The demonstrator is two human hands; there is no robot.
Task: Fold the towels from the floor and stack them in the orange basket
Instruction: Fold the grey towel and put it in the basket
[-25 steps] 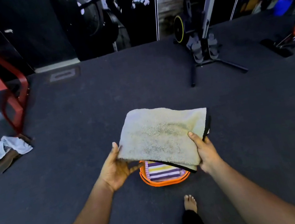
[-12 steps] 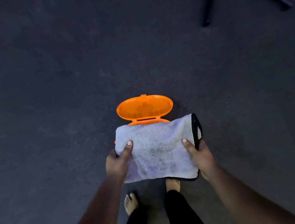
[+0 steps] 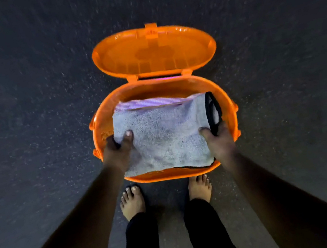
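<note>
A folded grey towel (image 3: 164,136) with a black edge lies across the mouth of the orange basket (image 3: 224,100), directly below me. My left hand (image 3: 118,151) grips its left edge, thumb on top. My right hand (image 3: 218,138) grips its right edge beside the black trim. Under the grey towel a strip of a purple striped towel (image 3: 148,102) shows at the far side. The basket's oval lid (image 3: 154,53) is hinged open at the back.
My two bare feet (image 3: 133,200) stand on the dark speckled floor (image 3: 28,124) just in front of the basket, with black trouser legs below them. Nothing else is in view around the basket.
The view has tilted from the gym room straight down onto the basket. Both hands have lowered the grey towel from chest height onto the basket's opening.
</note>
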